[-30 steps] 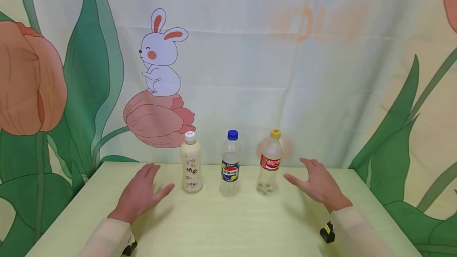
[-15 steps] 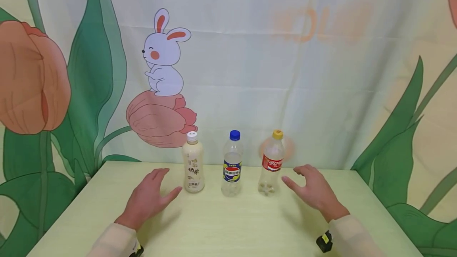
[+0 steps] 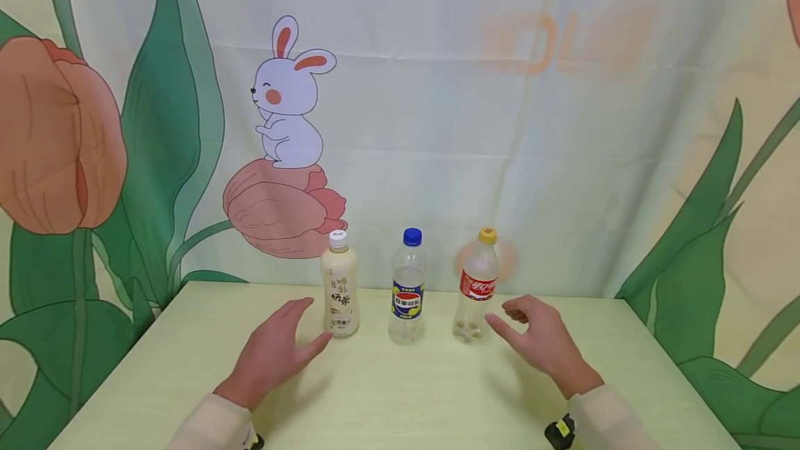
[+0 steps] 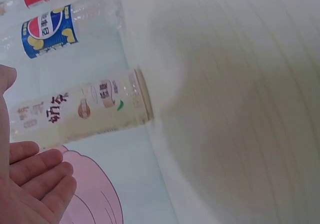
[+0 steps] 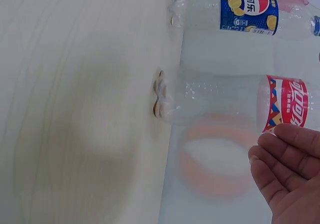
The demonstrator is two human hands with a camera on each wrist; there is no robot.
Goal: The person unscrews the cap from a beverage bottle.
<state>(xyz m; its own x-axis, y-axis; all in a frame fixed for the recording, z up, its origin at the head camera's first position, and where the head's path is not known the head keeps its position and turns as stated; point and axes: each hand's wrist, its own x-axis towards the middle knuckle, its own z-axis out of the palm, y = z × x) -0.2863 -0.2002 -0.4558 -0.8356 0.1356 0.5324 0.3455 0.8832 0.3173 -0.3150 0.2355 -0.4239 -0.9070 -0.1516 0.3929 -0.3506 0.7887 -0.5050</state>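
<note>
Cream bottle (image 3: pixel 340 290) stands just right of the left hand (image 3: pixel 270 353), red-labelled bottle (image 3: pixel 478 287) just left of the right hand (image 3: pixel 545 340); both are empty, thumbs apart from fingers. A stray thumb nudge could topple either bottle.

Left of the Pepsi bottle (image 3: pixel 407 297), milk-tea bottle (image 3: pixel 340 290), then left hand (image 3: pixel 271 353); right of it, Coca-Cola bottle (image 3: pixel 478 287), then right hand (image 3: pixel 545 343); beneath, table (image 3: pixel 400 394); behind, seemingly close, curtain (image 3: pixel 412 103).

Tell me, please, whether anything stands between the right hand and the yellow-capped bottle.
Nothing visible stands between the right hand and the yellow-capped bottle in the head or right wrist view. The blue-capped bottle stands on its other side, away from that hand.
</note>
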